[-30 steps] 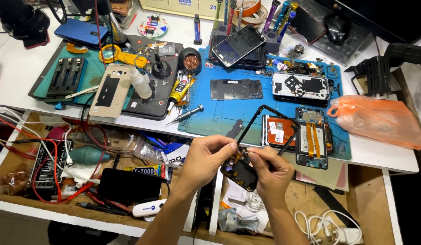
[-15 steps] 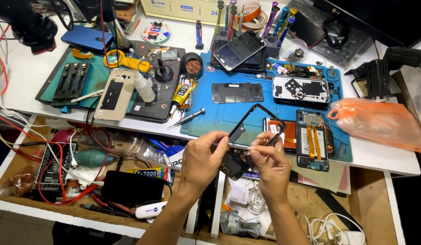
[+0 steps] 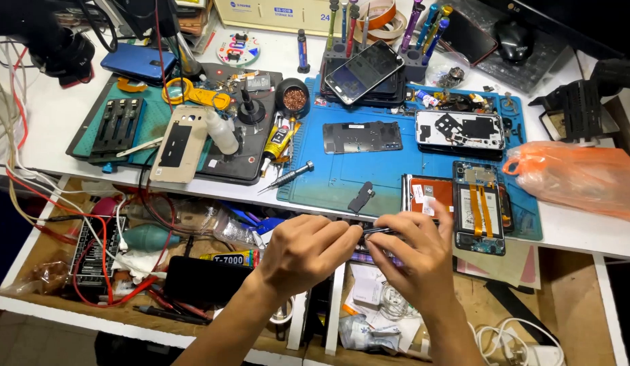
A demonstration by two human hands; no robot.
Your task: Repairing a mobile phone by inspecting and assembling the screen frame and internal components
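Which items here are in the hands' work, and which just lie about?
In hand:
left hand
right hand
thin dark part pinched between them

Lying about:
screwdriver
opened phone
orange bag
glue tube
blue mat

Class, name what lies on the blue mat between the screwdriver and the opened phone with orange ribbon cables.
In the head view, a small dark bracket and an orange-backed panel lie between them.

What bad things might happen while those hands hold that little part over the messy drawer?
The small dark part, pinched between the left hand and right hand, hangs past the table edge; if dropped, it may vanish among the open drawer's clutter. The loose screwdriver near that edge might roll off.
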